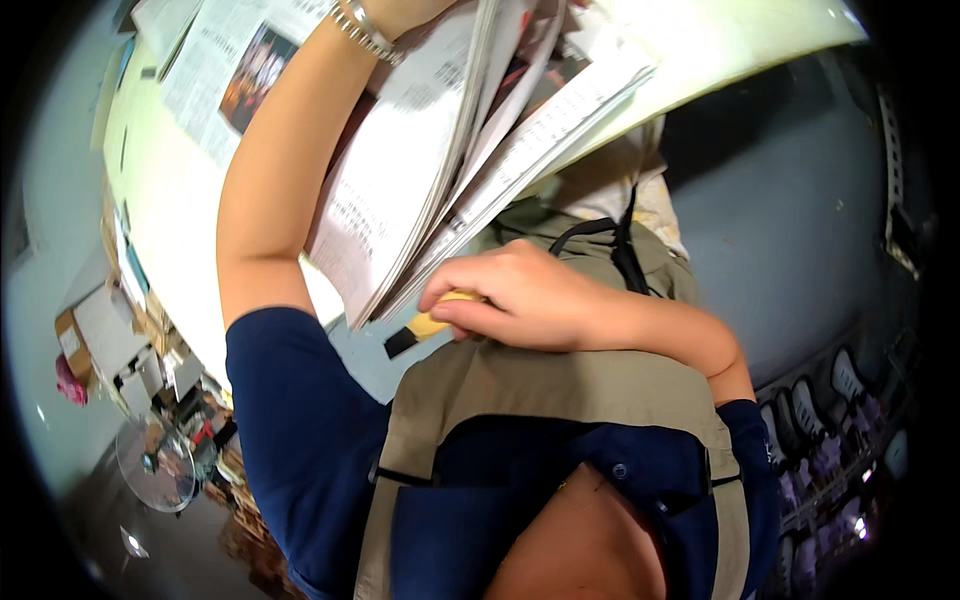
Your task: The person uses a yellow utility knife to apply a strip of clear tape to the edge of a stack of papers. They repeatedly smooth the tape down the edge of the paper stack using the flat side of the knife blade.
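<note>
Holding yellow tool [428,324] near seemingly blurred newsprint [395,190]

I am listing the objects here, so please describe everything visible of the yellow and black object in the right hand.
The yellow and black object shows a smooth, plastic-looking yellow part and a blunt, dark, roughly rectangular end. The right hand grips it and hides the rest. It slants, dark end toward the picture's lower left, just below the lower corner of the newspapers in the picture. Its exact kind is unclear.
</note>
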Available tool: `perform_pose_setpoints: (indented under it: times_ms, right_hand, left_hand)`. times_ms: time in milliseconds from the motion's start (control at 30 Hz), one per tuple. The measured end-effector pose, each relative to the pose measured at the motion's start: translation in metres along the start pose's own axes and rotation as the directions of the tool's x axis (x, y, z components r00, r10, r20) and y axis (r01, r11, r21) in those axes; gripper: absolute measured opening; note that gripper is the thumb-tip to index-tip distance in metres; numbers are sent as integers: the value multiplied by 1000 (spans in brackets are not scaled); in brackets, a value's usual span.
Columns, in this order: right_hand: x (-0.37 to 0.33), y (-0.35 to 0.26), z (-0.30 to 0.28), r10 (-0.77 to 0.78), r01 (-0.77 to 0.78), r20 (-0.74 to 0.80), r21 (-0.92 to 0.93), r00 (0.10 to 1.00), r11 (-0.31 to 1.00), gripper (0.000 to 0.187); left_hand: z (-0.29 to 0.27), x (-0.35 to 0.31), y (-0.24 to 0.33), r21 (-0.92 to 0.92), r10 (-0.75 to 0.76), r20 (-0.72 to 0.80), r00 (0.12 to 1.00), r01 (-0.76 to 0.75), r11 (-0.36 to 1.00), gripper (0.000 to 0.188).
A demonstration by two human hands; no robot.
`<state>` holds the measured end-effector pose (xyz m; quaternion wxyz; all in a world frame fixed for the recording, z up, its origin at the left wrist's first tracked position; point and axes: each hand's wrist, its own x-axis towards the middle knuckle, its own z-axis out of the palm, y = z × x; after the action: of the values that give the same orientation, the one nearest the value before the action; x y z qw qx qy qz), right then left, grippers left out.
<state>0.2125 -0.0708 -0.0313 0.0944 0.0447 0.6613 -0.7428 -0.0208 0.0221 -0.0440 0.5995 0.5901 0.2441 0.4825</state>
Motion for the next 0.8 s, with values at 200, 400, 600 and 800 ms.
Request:
perform_pose_setpoints:
  times_ms: [200, 400, 600, 800]
  right_hand:
    - [-76, -39, -66, 130, 36, -648, 236, 750, 971, 16]
    - [-85, -23, -89, -151, 66, -951, -138, 270, 988, 17]
    - [-82, -23, -96, -131, 81, -957, -114, 260, 990, 15]
    - [-81, -27, -99, -92, 27, -939, -88, 331, 996, 14]
  left_hand:
    - [10, -10, 20, 198, -49, -76, 996, 63, 978, 38]
    - [25, -3, 24, 435, -35, -66, 997, 61, 899, 25]
    - [33, -1, 26, 635, -7, -12, 1000, 13, 772, 10]
    - [38, -1, 31, 705, 1, -63, 998, 43, 708, 14]
